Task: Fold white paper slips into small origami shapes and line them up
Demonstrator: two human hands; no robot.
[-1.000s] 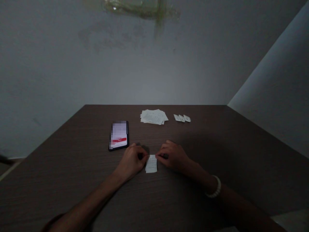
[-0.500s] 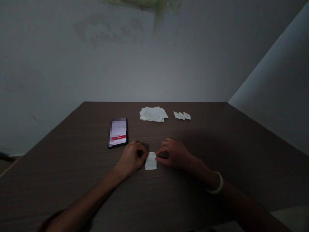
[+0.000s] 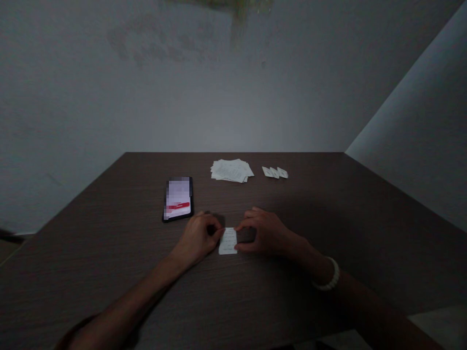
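A small slip of printed paper (image 3: pixel 228 241) lies on the table between my two hands. My left hand (image 3: pixel 202 234) pinches its upper left edge between thumb and forefinger. On the other side, my right hand (image 3: pixel 265 230) holds the slip's right edge, its forefinger at the top corner and its thumb lower down. A gap shows between that thumb and forefinger. The lines of print on the slip are too small to read.
A phone (image 3: pixel 178 198) with a lit screen lies beyond my left hand. Farther back on the brown table (image 3: pixel 120 228) are a loose pile of printed papers (image 3: pixel 232 170) and several small folded papers (image 3: pixel 275 172). A wall (image 3: pixel 233 107) stands behind the table.
My right thumb has slid down the slip's right edge, widening the space between it and the forefinger. The left hand keeps its pinch.
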